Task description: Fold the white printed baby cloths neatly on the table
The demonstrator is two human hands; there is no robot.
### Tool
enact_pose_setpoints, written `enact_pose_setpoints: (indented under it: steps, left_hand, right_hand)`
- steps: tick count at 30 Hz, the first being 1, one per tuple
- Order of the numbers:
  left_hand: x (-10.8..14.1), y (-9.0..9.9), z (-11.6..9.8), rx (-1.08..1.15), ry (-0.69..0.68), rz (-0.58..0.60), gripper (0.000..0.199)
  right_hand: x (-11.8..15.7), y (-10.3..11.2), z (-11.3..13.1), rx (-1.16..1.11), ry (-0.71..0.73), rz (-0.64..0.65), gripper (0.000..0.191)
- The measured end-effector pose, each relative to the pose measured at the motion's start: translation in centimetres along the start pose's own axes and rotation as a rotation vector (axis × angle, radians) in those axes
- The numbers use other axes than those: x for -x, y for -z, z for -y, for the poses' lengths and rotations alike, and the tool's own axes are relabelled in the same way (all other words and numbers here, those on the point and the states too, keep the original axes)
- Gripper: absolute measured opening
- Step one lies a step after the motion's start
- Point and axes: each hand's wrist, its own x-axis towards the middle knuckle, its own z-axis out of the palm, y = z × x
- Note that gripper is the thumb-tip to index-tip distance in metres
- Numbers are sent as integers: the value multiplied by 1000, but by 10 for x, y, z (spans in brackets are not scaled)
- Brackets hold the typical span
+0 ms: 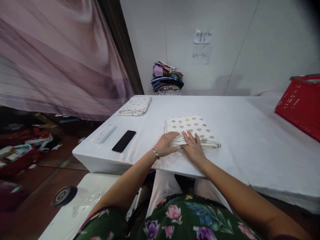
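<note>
A folded white cloth (186, 124) printed with grey mushroom shapes lies on the white-covered table in front of me. My left hand (167, 144) is at its near left corner, fingers over the top and thumb by the front edge, closed on the layers. Just beside it, my right hand (193, 148) holds the middle of the same front edge, its fingers on top and somewhat apart. The right thumb is partly hidden at the fold. Farther back on the left lies another folded white cloth (136, 105) with small dark specks.
A black phone (124, 141) and a white oblong object (105, 134) lie to the left on the table (240, 143). Stacked fabrics (167, 80) stand by the wall. At the right is a red basket (301, 105); a white stool (82, 203) is below left.
</note>
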Motion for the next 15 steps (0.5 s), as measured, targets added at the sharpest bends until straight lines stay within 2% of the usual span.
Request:
enact_pose_setpoints:
  steps: [3,8,11,13,15]
  left_hand:
    - [5,1,2,-90,1,31,63]
    - [8,-3,12,-11,-30,-94,47]
    - [10,-5,12,-23,-19,-96,44]
    - [12,-4,9,-21,13,-98,46]
    - [15,-3,4,-21,104,-144,48]
  right_hand:
    - [1,-2,0,-43,36,-2,20]
    - [7,-3,-2,-101,31,2,21]
    - [9,-3,-3,-120,36,1,21]
    - [9,-4,-3,-124,39,-2,21]
    - [9,-5,-4,-124,35,-7,21]
